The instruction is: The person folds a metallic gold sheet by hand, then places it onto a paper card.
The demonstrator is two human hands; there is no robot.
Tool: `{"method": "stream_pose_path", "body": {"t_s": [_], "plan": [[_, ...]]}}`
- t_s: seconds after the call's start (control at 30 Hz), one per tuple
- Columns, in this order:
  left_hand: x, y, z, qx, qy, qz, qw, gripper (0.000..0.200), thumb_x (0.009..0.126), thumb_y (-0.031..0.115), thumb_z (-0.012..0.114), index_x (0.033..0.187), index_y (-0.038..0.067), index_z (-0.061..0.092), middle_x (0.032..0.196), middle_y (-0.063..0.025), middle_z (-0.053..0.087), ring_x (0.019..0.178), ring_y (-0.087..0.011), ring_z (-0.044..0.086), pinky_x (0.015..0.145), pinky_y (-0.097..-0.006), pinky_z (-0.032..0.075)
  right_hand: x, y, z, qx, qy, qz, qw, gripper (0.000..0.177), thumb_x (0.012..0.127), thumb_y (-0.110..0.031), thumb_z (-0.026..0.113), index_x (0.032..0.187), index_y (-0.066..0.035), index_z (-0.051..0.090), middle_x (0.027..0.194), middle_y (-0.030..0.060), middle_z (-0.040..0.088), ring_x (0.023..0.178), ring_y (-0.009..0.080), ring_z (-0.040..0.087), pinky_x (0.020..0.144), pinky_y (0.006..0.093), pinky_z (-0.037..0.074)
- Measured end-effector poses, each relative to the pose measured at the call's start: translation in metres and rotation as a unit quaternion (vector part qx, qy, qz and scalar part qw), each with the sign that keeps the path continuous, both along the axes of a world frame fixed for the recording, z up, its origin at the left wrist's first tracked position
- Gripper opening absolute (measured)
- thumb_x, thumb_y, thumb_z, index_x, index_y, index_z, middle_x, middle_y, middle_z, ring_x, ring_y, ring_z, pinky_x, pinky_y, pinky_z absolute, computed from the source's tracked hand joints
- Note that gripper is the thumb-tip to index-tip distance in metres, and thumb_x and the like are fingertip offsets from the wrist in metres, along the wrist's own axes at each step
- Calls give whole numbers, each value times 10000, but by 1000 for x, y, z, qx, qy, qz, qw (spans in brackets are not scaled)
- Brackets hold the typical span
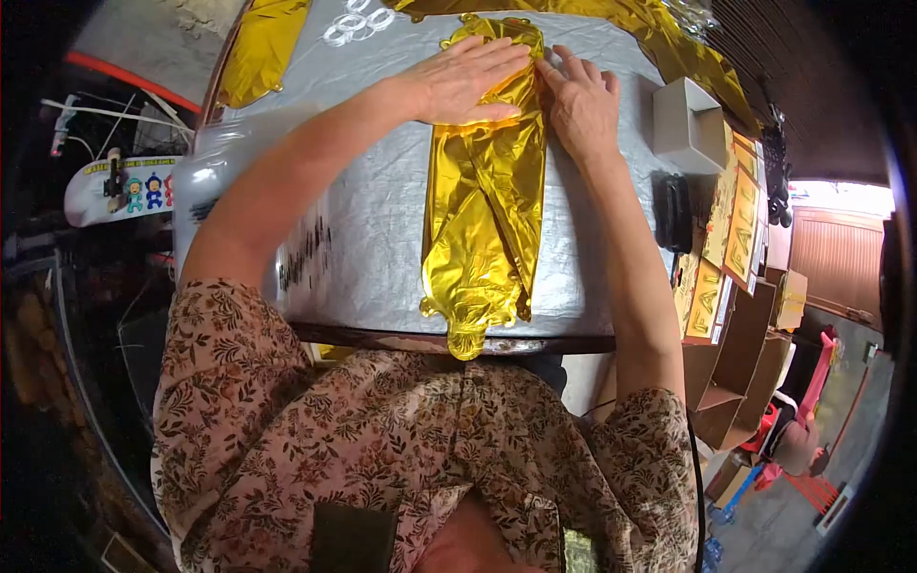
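A long, flat gold foil balloon (473, 248) lies folded lengthwise on the silvery table cover, its narrow tab hanging over the near edge. My left hand (473, 81) rests flat across its far part, fingers stretched toward the right and thumb apart. Beside the balloon's far right edge is my right hand (585, 110), palm down with fingers apart and slightly bent. The thumb side of that hand touches the foil's edge, and I see nothing held in it.
More gold foil balloons (263, 53) lie at the far left and along the back. White rings (358, 24) sit near the back. On the right are a white box (683, 124), a black object (672, 210) and printed cartons (712, 286). Clear plastic (229, 172) covers the left side.
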State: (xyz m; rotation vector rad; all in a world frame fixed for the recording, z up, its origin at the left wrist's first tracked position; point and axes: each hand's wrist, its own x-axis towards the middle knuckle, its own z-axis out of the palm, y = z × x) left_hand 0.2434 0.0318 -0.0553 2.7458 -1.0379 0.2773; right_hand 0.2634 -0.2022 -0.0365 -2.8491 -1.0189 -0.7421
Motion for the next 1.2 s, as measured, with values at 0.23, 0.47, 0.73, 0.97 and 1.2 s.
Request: {"method": "stream_pose_path", "body": {"t_s": [0.23,0.47,0.73,0.97,1.2], "plan": [[-3,-3,-2,10,-23,9,1000,799,1046,599,416,1609,46,289,1685,-144,260,1569,-292,217,1283,-466,164,27,18,-3,-36,17,-95,995,458,898,-177,610,1347,-236,680,1473,62,578,1234,269,592,1022,481,401],[-3,-1,-1,-13,-21,-4,1000,759,1047,560,463,1593,54,311,1681,-129,272,1567,-304,223,1279,-485,172,57,-2,-8,-25,81,-129,988,556,921,-151,542,1431,-363,607,1532,64,531,1320,299,564,1085,565,395],[0,-2,-2,20,-2,9,1000,833,1042,634,373,1621,48,257,1697,-124,246,1575,-283,195,1290,-452,133,-48,-39,17,-57,63,1,996,704,901,-27,503,1520,-361,505,1610,33,438,1422,295,478,1147,577,333],[3,0,14,-26,-25,-13,999,657,1042,508,501,1510,50,454,1593,-131,425,1475,-318,387,1226,-462,298,-66,-36,6,-75,58,-11,995,664,917,-12,517,1504,-321,529,1607,32,440,1438,280,457,1172,585,275],[25,-24,59,-118,14,-30,992,428,846,446,771,1082,94,709,1200,-142,612,1194,-362,543,1004,-481,427,-67,-35,4,-66,43,-1,997,645,903,1,519,1493,-261,544,1584,36,468,1406,270,481,1141,580,307]]}}
